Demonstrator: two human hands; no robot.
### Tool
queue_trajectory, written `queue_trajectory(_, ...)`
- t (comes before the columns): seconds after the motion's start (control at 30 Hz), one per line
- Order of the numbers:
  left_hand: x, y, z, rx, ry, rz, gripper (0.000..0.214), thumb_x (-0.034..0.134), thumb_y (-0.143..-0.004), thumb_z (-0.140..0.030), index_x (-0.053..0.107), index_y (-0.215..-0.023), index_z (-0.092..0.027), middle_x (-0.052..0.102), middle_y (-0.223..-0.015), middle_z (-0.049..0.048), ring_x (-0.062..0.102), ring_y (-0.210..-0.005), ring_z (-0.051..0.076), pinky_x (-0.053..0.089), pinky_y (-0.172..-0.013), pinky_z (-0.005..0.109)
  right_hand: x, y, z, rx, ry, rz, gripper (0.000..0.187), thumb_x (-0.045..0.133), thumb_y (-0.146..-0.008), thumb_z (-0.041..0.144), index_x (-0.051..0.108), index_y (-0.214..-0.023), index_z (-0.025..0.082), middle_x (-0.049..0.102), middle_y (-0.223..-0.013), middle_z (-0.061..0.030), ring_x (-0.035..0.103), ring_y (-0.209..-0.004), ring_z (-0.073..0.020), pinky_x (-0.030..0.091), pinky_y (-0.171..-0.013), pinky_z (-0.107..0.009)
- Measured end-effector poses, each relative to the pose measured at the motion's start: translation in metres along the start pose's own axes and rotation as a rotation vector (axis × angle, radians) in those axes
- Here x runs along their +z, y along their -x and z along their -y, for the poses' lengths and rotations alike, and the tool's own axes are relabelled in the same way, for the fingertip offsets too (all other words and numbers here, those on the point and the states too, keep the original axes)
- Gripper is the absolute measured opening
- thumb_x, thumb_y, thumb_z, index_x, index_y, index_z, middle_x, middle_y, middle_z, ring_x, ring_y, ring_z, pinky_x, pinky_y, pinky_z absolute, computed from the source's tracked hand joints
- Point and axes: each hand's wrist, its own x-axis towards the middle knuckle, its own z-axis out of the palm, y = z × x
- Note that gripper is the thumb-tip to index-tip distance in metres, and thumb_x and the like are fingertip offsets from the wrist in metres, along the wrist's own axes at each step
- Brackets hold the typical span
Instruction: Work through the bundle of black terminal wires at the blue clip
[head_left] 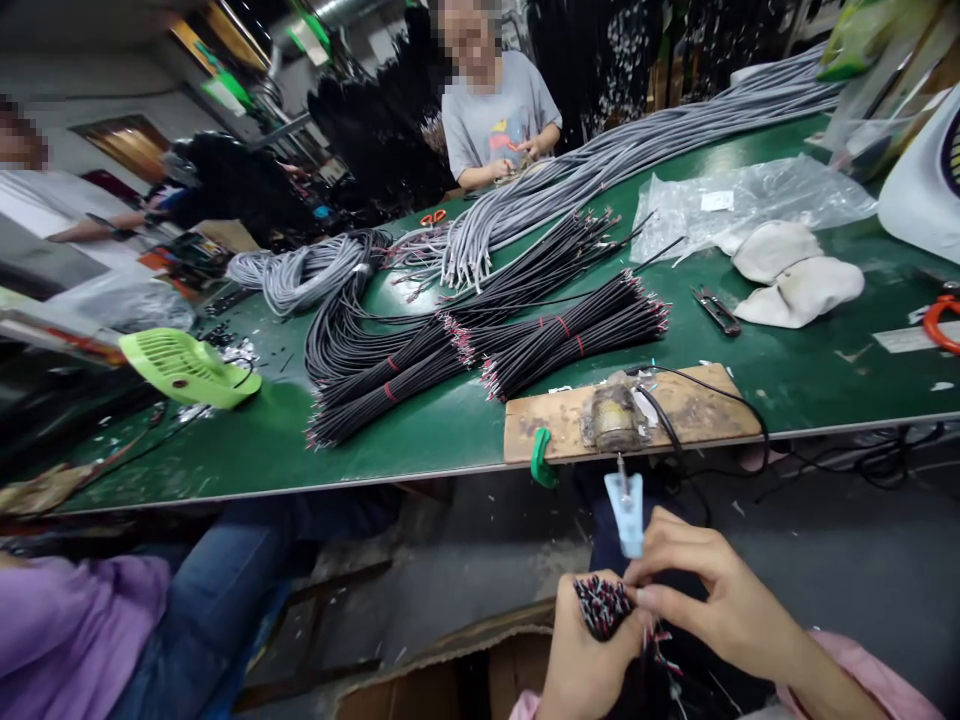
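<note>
Wooden board (712,390) lies at the near edge of the table (420,445). On your side of it, your left grip (585,655) is wrapped around a wire bundle (602,608), ends upward. Your right grip (705,580) has thumb and fingertip close together at the bundle's edge; cannot tell whether a wire is pinched. Light blue clip (627,512): between board and bundle. Black wires (360,412), red-tied: left of the board.

A bundle of thin wires (602,607) — its packed ends a speckle of red, white and black — is clasped in the left hand (583,658), ends facing up, beyond the table's near edge (435,470), with loose ends (663,648) hanging just beside it.
</note>
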Motion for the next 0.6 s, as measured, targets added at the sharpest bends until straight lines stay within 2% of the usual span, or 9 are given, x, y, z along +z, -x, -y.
queue_trajectory(0.07,0.003,-0.001,0.002,0.021,-0.014,0.048,0.027,0.08,-0.066,-0.029,0.058,-0.074,-0.015,0.06,-0.062,-0.0012,0.054,-0.053,0.012,0.046,-0.054,0.023,0.002,-0.001,0.006,-0.042,0.094,0.011,0.009,0.061,-0.09,0.021,0.069,-0.085,0.019,0.064,-0.077,-0.0022,0.054,-0.077,-0.018,0.037,-0.083,-0.036)
queue_trajectory(0.17,0.005,-0.005,0.002,0.079,-0.022,0.129,0.022,0.079,-0.065,-0.022,0.059,-0.069,-0.015,0.059,-0.063,-0.0014,0.055,-0.059,0.013,0.046,-0.059,0.024,0.003,0.001,0.005,-0.025,0.171,-0.019,0.014,0.055,-0.092,0.019,0.062,-0.08,0.018,0.061,-0.077,-0.0023,0.054,-0.076,-0.0174,0.037,-0.087,-0.037)
queue_trajectory(0.23,0.005,-0.005,0.005,0.038,-0.016,0.047,0.022,0.079,-0.063,-0.019,0.058,-0.066,-0.016,0.06,-0.06,-0.0018,0.058,-0.058,0.015,0.049,-0.058,0.025,0.004,0.004,0.0,0.016,0.182,-0.047,0.019,0.052,-0.094,0.02,0.058,-0.077,0.018,0.059,-0.076,-0.0023,0.054,-0.076,-0.0177,0.039,-0.083,-0.035)
queue_trajectory(0.33,0.004,0.001,0.011,-0.056,0.008,-0.166,0.024,0.08,-0.058,-0.017,0.058,-0.068,-0.016,0.065,-0.06,-0.0006,0.065,-0.055,0.019,0.053,-0.055,0.028,0.004,0.008,-0.007,0.068,0.159,-0.074,0.023,0.051,-0.095,0.023,0.055,-0.073,0.018,0.057,-0.074,-0.0018,0.053,-0.073,-0.0172,0.039,-0.075,-0.032)
queue_trajectory(0.4,0.005,0.006,0.012,-0.09,0.059,-0.235,0.028,0.081,-0.056,-0.019,0.058,-0.071,-0.016,0.068,-0.063,0.0006,0.066,-0.052,0.019,0.054,-0.05,0.028,0.005,0.011,-0.01,0.091,0.136,-0.083,0.024,0.052,-0.095,0.025,0.055,-0.072,0.018,0.057,-0.072,-0.0007,0.053,-0.071,-0.0163,0.039,-0.077,-0.032)
queue_trajectory(0.5,0.008,0.01,0.009,-0.116,0.147,-0.207,0.03,0.082,-0.058,-0.022,0.057,-0.073,-0.016,0.07,-0.061,0.0015,0.063,-0.044,0.016,0.053,-0.044,0.026,0.006,0.013,-0.014,0.108,0.1,-0.102,0.023,0.056,-0.094,0.025,0.059,-0.072,0.018,0.059,-0.072,-0.0002,0.055,-0.07,-0.0158,0.039,-0.082,-0.033)
queue_trajectory(0.6,0.008,0.011,0.005,-0.102,0.156,-0.151,0.027,0.081,-0.061,-0.022,0.057,-0.072,-0.015,0.068,-0.054,0.0,0.06,-0.04,0.013,0.053,-0.045,0.023,0.005,0.013,-0.016,0.068,0.076,-0.114,0.019,0.058,-0.094,0.025,0.065,-0.077,0.019,0.064,-0.076,-0.0016,0.058,-0.075,-0.0172,0.038,-0.085,-0.034)
